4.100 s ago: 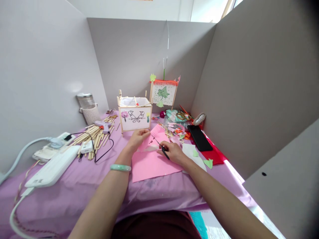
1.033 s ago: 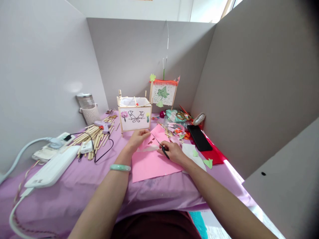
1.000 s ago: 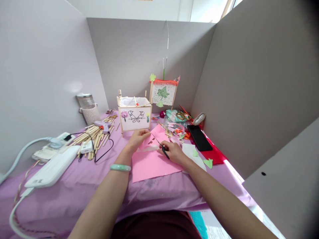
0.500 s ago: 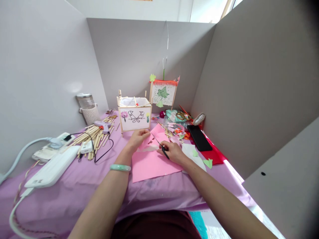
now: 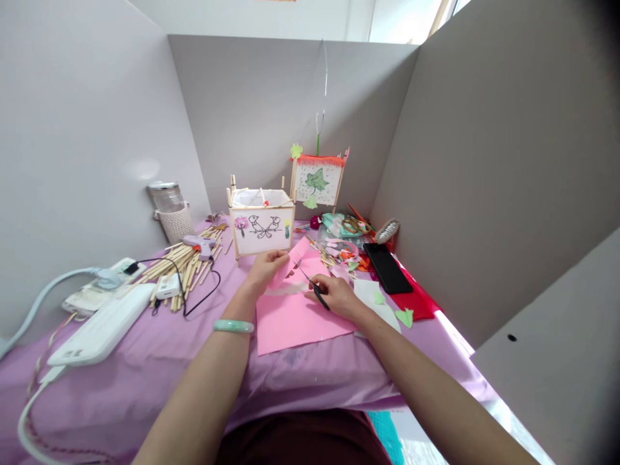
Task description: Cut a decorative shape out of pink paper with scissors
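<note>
Between the thumb and fingers of my left hand point(image 5: 268, 267) is a small folded piece of pink paper point(image 5: 300, 249), held up off the table. My right hand point(image 5: 338, 297) is closed round black-handled scissors point(image 5: 317, 292); their blades point up and left, at the edge of that piece. Under both hands lies a larger pink sheet point(image 5: 301, 326). A white sheet point(image 5: 375, 299) with light green paper scraps point(image 5: 405, 317) is beside my right hand. Just behind my left hand stands a stick-framed paper lantern point(image 5: 262, 229) with two birds drawn on it.
At the left are wooden sticks point(image 5: 174, 270), a glue gun point(image 5: 202, 246), a white power strip point(image 5: 104, 323) with cables, and a jar point(image 5: 172, 210). A second lantern point(image 5: 318, 181) hangs behind. Paper scraps point(image 5: 346, 252) and a black phone point(image 5: 387, 268) lie to the right. Grey panels point(image 5: 290, 103) enclose the table.
The small pink piece has shifted slightly and tilts differently in my left hand. The scissor blades have moved a little at its edge; everything else looks the same.
</note>
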Motion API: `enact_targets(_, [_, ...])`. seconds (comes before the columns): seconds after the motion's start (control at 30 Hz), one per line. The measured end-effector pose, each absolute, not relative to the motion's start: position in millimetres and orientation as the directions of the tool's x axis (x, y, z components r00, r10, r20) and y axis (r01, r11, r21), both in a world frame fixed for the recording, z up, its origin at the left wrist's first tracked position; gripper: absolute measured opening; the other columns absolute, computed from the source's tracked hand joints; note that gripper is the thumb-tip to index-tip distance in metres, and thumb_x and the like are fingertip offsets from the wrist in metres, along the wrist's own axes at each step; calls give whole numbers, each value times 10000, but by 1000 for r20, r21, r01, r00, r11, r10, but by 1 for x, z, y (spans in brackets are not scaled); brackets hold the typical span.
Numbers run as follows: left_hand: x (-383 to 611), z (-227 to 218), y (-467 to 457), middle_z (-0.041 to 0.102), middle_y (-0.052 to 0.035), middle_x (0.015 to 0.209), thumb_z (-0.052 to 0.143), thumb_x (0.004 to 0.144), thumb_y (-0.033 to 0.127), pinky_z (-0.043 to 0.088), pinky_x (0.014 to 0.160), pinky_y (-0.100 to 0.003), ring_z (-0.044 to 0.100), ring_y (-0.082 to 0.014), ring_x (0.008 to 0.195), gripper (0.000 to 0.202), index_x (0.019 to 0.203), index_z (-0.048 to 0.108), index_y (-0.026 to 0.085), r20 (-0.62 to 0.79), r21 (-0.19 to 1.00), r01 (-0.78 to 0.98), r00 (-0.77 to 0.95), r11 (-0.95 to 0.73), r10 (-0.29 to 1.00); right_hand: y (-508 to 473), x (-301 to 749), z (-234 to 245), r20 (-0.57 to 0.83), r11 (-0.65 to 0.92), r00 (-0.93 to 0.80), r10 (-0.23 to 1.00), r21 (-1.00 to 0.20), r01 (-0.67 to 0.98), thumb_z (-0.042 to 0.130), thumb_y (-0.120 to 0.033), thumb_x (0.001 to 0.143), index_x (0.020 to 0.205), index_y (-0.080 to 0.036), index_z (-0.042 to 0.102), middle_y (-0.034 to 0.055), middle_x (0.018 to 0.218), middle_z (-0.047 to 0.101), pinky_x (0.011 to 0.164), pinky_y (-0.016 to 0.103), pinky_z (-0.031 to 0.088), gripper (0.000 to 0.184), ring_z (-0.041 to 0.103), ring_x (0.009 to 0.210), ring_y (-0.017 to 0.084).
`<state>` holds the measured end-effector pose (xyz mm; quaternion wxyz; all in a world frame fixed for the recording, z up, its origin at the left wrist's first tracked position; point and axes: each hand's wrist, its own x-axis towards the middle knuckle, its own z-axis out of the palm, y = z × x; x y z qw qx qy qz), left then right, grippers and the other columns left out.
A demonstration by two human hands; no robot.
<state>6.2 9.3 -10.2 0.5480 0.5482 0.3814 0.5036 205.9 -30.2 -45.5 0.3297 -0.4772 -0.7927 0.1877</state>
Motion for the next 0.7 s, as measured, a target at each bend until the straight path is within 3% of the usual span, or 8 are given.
enact_targets(0.7, [6,-12,10,656,-27,666,734,595,409,498,596,-289,590,-144,555,336,754,624,133,132,987,-115,229,-108,965,-31,206,-45,350,480,-329,877,-600,640,606,-492,766,780,-208,607,-34,595,529,528,205,295,284,451,551,106])
